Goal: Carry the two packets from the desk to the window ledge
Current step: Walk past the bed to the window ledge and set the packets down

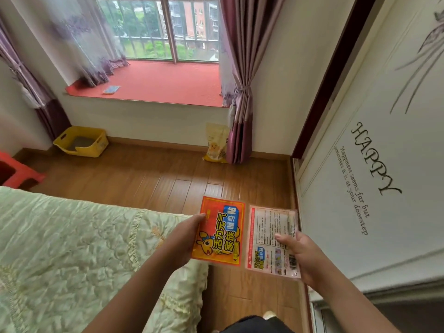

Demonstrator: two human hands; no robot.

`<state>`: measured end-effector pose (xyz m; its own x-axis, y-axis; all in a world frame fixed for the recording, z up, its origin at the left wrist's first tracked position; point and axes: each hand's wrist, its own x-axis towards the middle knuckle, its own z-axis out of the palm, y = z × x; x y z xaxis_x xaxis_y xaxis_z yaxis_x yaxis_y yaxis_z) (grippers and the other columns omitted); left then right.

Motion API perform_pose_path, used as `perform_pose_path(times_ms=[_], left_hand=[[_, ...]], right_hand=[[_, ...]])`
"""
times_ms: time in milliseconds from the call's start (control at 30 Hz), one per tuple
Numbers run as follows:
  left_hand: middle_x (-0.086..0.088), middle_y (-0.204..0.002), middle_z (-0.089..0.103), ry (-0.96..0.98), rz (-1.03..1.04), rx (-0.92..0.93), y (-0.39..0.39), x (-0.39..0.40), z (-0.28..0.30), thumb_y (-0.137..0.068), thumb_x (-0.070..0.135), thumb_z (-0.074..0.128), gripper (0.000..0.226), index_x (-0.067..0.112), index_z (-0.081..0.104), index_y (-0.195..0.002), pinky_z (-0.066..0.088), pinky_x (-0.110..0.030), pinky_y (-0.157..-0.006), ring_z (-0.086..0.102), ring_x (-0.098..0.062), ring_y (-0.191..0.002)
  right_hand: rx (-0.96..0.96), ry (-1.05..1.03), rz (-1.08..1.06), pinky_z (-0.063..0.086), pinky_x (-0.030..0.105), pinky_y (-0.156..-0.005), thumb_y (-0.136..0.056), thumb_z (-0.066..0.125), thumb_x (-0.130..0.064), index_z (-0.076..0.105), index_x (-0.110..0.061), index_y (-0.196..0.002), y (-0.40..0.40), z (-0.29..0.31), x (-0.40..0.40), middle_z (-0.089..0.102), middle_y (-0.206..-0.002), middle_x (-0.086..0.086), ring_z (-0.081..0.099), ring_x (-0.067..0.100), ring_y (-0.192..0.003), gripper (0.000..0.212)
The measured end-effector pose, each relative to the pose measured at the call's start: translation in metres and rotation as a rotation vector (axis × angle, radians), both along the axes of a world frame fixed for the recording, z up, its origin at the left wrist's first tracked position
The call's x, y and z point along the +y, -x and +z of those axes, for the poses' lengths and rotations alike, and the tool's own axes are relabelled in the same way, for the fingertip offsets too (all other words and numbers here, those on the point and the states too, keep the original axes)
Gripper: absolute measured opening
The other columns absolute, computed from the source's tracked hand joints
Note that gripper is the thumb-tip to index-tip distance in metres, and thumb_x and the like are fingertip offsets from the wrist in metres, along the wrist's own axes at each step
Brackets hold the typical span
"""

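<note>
Left hand [183, 239] pinches the flat orange foil packet [219, 230], right hand [301, 254] the pale pink printed packet [272, 239]; edge-only grips could let either slip before the far red-covered window ledge [165, 85].

left hand [185, 239], right hand [300, 253], both outstretched, grips closed

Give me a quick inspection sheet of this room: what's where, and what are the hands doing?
Surface: red window ledge, across the wooden floor from the person.
Job's things: orange packet and pale pink packet, both carried, not yet on the ledge.
Clutter: small blue item lying on the ledge; yellow tub and yellow bag on the floor below it.
Grippers: left hand holds the orange packet; right hand holds the pink one.
Cables: nothing seen.
Surroundings: bed at left, lettered wardrobe door at right, purple curtains.
</note>
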<state>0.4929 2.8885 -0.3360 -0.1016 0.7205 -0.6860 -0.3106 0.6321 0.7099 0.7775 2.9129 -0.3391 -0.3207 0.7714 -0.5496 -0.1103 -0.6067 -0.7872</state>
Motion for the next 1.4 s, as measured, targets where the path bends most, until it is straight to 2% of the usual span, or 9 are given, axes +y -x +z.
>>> perform_pose_path(times_ms=[200,367,667,1000,1200,1400], left_hand=[[-0.015,-0.079,0.080,-0.012,0.027,-0.006,-0.019,0.089,-0.003,-0.103,0.030,0.044,0.034,0.008,0.070,-0.103,0.064,-0.039,-0.056,0.078,-0.029,-0.067],[-0.016,-0.078,0.080,-0.004,0.072,0.006,-0.034,0.155,0.002,-0.103,0.028,0.044,0.032,0.006,0.068,-0.106,0.063,-0.040,-0.055,0.078,-0.030,-0.067],[-0.014,-0.072,0.079,0.040,0.158,0.005,-0.020,0.237,0.008,-0.104,0.027,0.043,0.033,0.006,0.069,-0.098,0.063,-0.036,-0.056,0.077,-0.026,-0.062],[-0.016,-0.074,0.079,0.007,0.247,-0.011,0.069,0.333,-0.004,-0.104,0.027,0.043,0.034,0.002,0.066,-0.104,0.064,-0.039,-0.062,0.077,-0.027,-0.065],[-0.019,-0.084,0.080,-0.017,0.277,-0.021,0.128,0.387,-0.001,-0.105,0.029,0.041,0.037,0.001,0.066,-0.108,0.062,-0.045,-0.075,0.077,-0.030,-0.074],[-0.019,-0.085,0.080,-0.021,0.367,-0.038,0.179,0.426,-0.005,-0.104,0.030,0.041,0.038,0.002,0.066,-0.109,0.064,-0.039,-0.064,0.079,-0.029,-0.073]], right_hand=[[0.011,-0.015,0.023,0.064,0.039,-0.066,-0.097,0.059,-0.009,0.060,-0.003,-0.123,-0.016,-0.008,0.093,0.077,-0.109,0.021,0.076,0.038,-0.098,0.026],[0.035,-0.023,0.037,0.064,0.038,-0.066,-0.096,0.059,-0.009,0.060,-0.002,-0.123,-0.027,-0.008,0.171,0.077,-0.109,0.021,0.076,0.037,-0.098,0.028],[0.002,-0.017,0.117,0.065,0.039,-0.065,-0.096,0.060,-0.013,0.061,-0.007,-0.121,-0.013,-0.005,0.288,0.079,-0.106,0.017,0.077,0.035,-0.097,0.026],[-0.031,-0.026,0.255,0.064,0.035,-0.060,-0.098,0.058,-0.010,0.060,-0.003,-0.120,0.095,0.000,0.408,0.080,-0.102,0.018,0.078,0.033,-0.091,0.024],[0.009,-0.040,0.305,0.064,0.038,-0.064,-0.099,0.055,-0.008,0.061,-0.003,-0.122,0.165,0.015,0.474,0.079,-0.106,0.018,0.078,0.033,-0.093,0.024],[0.021,-0.035,0.373,0.064,0.038,-0.065,-0.098,0.056,-0.009,0.059,0.000,-0.124,0.221,0.014,0.524,0.078,-0.109,0.020,0.077,0.034,-0.096,0.027]])
